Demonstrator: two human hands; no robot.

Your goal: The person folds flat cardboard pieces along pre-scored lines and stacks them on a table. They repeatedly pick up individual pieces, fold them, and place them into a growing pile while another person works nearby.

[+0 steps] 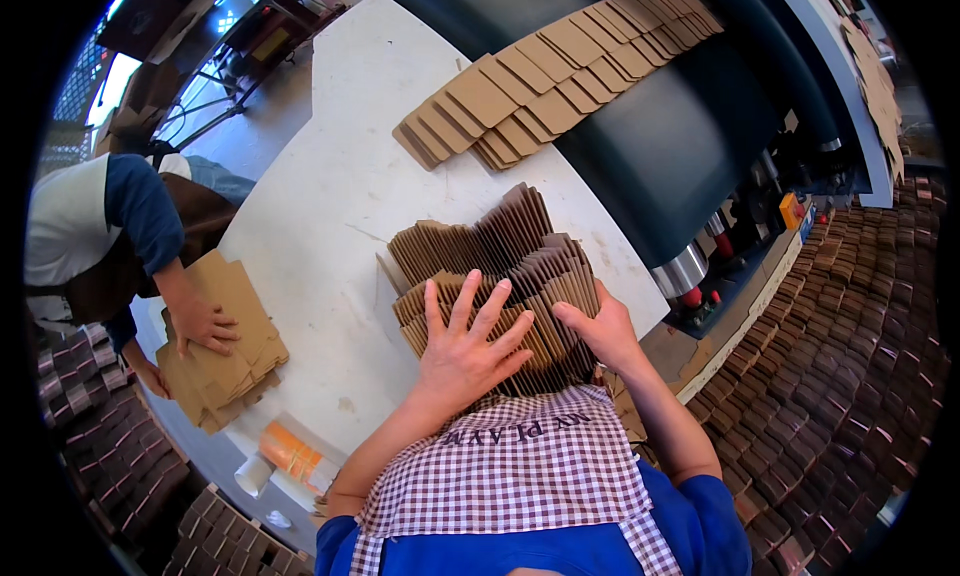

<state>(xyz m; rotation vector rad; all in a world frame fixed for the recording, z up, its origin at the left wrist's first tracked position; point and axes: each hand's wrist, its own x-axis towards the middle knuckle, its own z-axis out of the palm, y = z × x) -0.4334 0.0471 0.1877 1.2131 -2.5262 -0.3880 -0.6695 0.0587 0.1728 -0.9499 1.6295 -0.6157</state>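
Both of the wearer's hands rest on a bundle of brown cardboard pieces, standing on edge and packed like pages, close in front of a checked apron. Left hand: open, fingers fanned wide across the top edges, perhaps to keep the pieces level and stop them spreading. Right hand: cupped at the bundle's right side, thumb toward the near top edges; its fingers are partly hidden, so whether it grips or merely steadies cannot be told. Standing on edge, loose pieces would likely slump without support at the side, which may explain that placement.

Under the bundle, a white bench stretches ahead of the hands and to their left. Beyond the hands, ahead and to the right, a long row of overlapping cardboard pieces reaches from a dark green belt onto the bench, apparently fanned so each edge is easy to catch.

Well to the left of the hands, a co-worker's hand lies on flat cardboard sheets (a separate pile, apart from the bundle). Nearer, left of the wearer's forearm, sits an orange roll. Far right, rows of stacked cardboard fill the space.
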